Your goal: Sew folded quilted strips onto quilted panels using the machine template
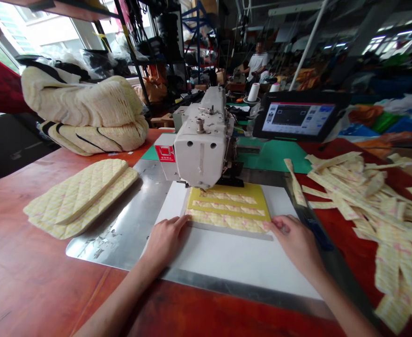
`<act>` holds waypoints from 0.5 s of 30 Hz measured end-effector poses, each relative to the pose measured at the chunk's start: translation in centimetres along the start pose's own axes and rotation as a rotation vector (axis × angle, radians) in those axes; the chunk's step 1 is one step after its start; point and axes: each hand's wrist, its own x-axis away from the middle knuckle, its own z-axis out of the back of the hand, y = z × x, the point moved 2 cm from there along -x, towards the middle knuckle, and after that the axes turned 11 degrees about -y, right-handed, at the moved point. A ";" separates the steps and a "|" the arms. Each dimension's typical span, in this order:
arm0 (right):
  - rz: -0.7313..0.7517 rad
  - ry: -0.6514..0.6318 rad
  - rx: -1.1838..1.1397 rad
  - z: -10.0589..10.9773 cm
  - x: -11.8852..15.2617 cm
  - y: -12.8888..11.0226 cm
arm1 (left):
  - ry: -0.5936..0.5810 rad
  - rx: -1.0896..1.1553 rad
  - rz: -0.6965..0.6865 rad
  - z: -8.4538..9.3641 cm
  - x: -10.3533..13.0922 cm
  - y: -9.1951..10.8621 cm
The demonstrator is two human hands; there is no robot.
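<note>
A quilted yellow-checked fabric piece (227, 221) lies under a yellow slotted template (264, 199), and strips of the fabric show through the slots. Both rest on a white board in front of the sewing machine head (202, 150). My left hand (166, 239) is closed at the near left corner of the fabric, its thumb and fingers pressed together there. At the near right corner, my right hand (295, 236) pinches the fabric edge with curled fingers. The machine head hides the far edge of the template.
Two quilted pads (83, 196) lie left, below tall stacks of padded pieces (86, 110). A heap of fabric strips (364, 192) covers the right side. Behind the machine stand a control screen (299, 114) and a thread cone (253, 92). A person (257, 63) works far back.
</note>
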 end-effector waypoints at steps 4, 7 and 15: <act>0.005 0.008 0.006 0.0 -0.1 0.0 | -0.011 0.038 0.017 -0.2 0.1 0.1; -0.005 -0.001 0.010 -0.1 -0.1 0.1 | -0.001 0.038 0.015 -0.1 0.1 0.3; -0.027 -0.016 0.020 -0.2 -0.1 0.6 | 0.012 0.002 -0.004 -0.2 0.1 0.3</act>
